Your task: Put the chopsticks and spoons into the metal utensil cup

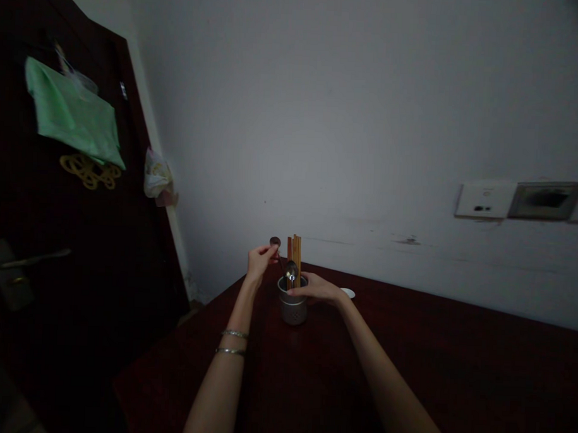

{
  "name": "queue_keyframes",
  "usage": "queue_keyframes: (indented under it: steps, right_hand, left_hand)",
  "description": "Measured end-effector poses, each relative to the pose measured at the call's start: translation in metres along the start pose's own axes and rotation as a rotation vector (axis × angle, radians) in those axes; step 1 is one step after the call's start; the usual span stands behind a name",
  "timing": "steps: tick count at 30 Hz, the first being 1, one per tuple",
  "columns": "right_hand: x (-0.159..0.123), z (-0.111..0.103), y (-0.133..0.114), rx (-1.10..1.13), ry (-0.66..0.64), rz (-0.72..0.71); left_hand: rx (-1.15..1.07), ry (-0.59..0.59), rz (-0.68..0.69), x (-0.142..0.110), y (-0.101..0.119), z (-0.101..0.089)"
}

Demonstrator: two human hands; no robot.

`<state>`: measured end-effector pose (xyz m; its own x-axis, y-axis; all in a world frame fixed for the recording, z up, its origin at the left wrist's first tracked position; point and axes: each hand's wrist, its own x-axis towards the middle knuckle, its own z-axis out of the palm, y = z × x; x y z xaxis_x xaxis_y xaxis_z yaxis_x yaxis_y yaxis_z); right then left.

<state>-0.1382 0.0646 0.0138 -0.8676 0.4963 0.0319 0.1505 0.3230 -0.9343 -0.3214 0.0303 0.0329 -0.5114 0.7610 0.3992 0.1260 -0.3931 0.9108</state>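
Note:
A grey metal utensil holder [294, 314] with small holes stands upright on the dark red table. Several wooden chopsticks [296, 249] rise out of it, and in front of them a shiny spoon [291, 271] shows its bowl upward. My right hand [315, 287] is wrapped round the holder's rim from the right side. Left of the chopsticks, my left hand [262, 261] is closed in a pinch on another spoon [275, 241], just below its bowl. This spoon's handle slants down into the holder, where its lower end is hidden.
Behind my right wrist lies a small white object [347, 293] on the table [407, 359]. The wall [320, 148] rises along the table's back edge, with sockets [485, 200] at right. A dark door [126, 249] with a hanging green cloth [77, 114] is at left.

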Motion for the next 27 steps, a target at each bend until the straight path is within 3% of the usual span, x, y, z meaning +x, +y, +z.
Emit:
queue_keyframes:
  steps: [9,19,22,25,27]
  right_hand:
    - [-0.001,-0.001,0.0,0.013,-0.002,0.021]
    - [-0.006,-0.01,0.003,0.031,0.049,0.041]
    - [-0.006,-0.021,-0.002,0.022,0.199,0.017]
    - [-0.007,-0.032,-0.016,0.039,0.501,-0.102]
    - [-0.009,-0.034,-0.03,0.105,0.623,-0.185]
  left_hand:
    - [-0.192,0.248,0.156,-0.005,0.044,0.004]
    - [-0.236,0.254,0.2,-0.012,0.066,0.008]
    - [-0.249,0.245,0.172,-0.013,0.066,0.011]
    - [-0.251,0.211,0.144,-0.016,0.069,0.016]
    - [-0.25,0.18,0.124,-0.02,0.071,0.024]
